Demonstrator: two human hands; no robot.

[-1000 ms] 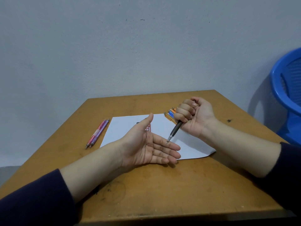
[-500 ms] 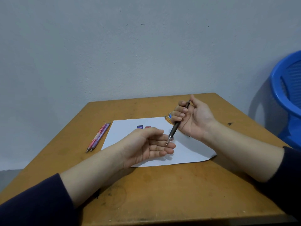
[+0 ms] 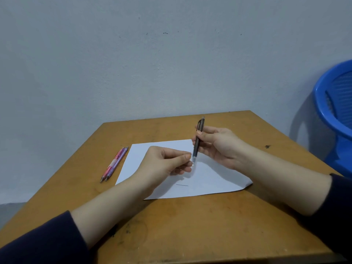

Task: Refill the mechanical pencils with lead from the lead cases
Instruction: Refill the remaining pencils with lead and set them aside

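Blue chair (image 3: 336, 103), 3 o'clock: cut by right edge. Dark pencil (image 3: 198, 141) tip blurred at left hand (image 3: 162, 162) fingertips; contact unclear. Thin line (image 3: 182, 185) on paper (image 3: 219, 180): too small to identify.

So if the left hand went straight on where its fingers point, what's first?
The left hand would first meet the dark pencil, near its tip, held by the right hand; almost touching, depth unclear.

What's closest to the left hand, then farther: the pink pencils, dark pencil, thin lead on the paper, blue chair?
1. Dark pencil, at the left hand's fingertips, held by the right hand.
2. Thin lead, on the paper just below.
3. Pink pencils, off to the left.
4. Blue chair, far right.
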